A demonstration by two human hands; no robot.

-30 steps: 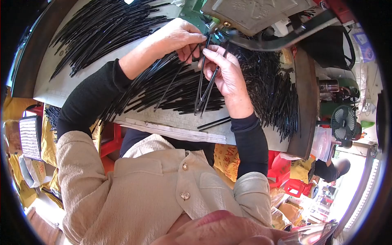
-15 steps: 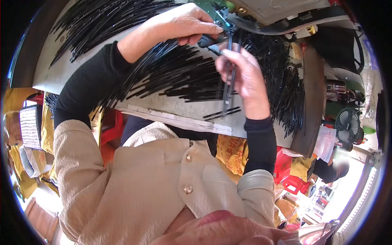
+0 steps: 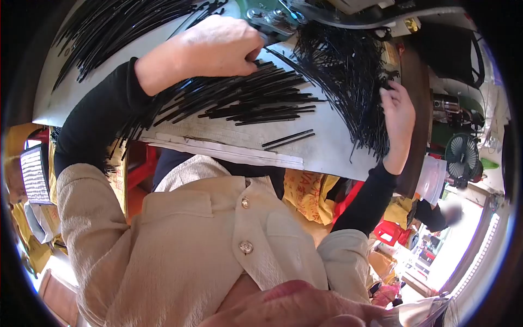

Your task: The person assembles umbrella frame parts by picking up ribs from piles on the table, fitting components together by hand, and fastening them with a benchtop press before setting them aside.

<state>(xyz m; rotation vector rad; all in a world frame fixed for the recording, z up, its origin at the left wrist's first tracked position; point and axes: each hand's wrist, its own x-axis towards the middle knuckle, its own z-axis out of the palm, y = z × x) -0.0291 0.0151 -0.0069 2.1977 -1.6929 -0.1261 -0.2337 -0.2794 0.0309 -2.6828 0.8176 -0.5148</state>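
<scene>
My left hand (image 3: 223, 46) is curled closed beside a green metal machine (image 3: 269, 16), above long black strips (image 3: 256, 101). Its fingertips are turned away, so anything pinched in them is hidden. Over on the right, my right hand (image 3: 400, 111) is at the edge of a tangled heap of black strips (image 3: 348, 82). Its thumb and fingers are slightly bent and apart, with no strip clearly held. Two loose strips (image 3: 289, 140) lie near the table's front edge.
Another bundle of black strips (image 3: 120, 27) covers the table's far left. The pale tabletop (image 3: 332, 158) has a worn front edge. To the right are a small fan (image 3: 462, 155) and a clear plastic container (image 3: 430, 177). A yellow printed bag (image 3: 308, 196) hangs below the table.
My right hand has moved right, from the strips it held by the machine to the tangled heap. My left hand has shifted slightly left and down. The view has shifted a little.
</scene>
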